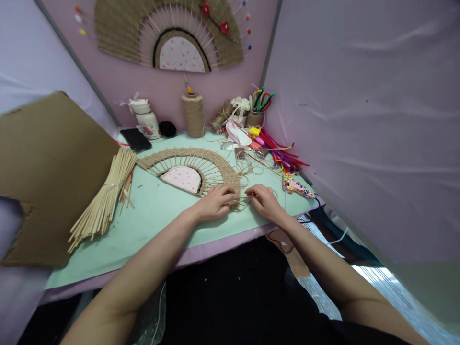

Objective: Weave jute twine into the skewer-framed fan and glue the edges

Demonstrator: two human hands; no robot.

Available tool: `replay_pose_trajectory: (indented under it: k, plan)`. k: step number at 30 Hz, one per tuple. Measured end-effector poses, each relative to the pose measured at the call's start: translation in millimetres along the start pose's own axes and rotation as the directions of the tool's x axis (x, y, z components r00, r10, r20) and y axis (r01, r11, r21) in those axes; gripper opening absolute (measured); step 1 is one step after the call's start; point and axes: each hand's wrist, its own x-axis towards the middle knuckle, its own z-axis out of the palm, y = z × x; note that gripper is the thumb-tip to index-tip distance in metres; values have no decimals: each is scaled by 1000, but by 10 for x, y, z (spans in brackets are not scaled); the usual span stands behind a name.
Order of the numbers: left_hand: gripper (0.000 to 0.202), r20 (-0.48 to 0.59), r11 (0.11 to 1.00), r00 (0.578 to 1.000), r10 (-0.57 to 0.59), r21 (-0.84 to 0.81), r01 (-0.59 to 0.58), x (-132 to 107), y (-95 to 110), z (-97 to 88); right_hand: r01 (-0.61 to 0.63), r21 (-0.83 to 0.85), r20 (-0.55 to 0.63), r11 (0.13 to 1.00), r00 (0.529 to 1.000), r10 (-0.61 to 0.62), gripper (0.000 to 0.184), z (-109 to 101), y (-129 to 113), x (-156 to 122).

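Observation:
A half-round woven fan (226, 168) of twine over thin sticks lies on the table, with a pink-dotted white half circle at its centre. My left hand (215, 202) grips the fan's near right end, fingers curled over the woven band. Just right of that edge, my right hand (265, 202) is closed in a pinch on the twine (246, 203). Loose loops of the twine spread behind my right hand. The fingertips of both hands are only partly visible.
A bundle of sticks (108, 201) and a cardboard sheet (46, 177) are at left. Behind stand a twine spool (194, 115), a bottle (145, 119) and a phone (135, 139). Pipe cleaners (283, 155) and a patterned glue gun (297, 186) lie right. A finished fan (122, 33) hangs on the wall.

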Motion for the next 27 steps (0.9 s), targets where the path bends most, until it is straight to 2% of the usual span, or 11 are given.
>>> replay_pose_trajectory:
  k: [6,14,23,27]
  plan:
    - [39,-4,1000,1000,-5,0,5,6,-7,12,80,8,61,997,995,-81,26,36,-30,-42]
    - [38,12,1000,1000,-14,10,13,4,0,9,54,-84,121,995,992,-43,27,80,-65,10]
    - [40,9,1000,1000,-7,24,7,12,-4,21,-32,14,41,999,999,32,23,46,-80,-13]
    - [40,17,999,999,-31,14,30,11,10,22,-38,48,-35,998,999,39,22,47,-45,-26]
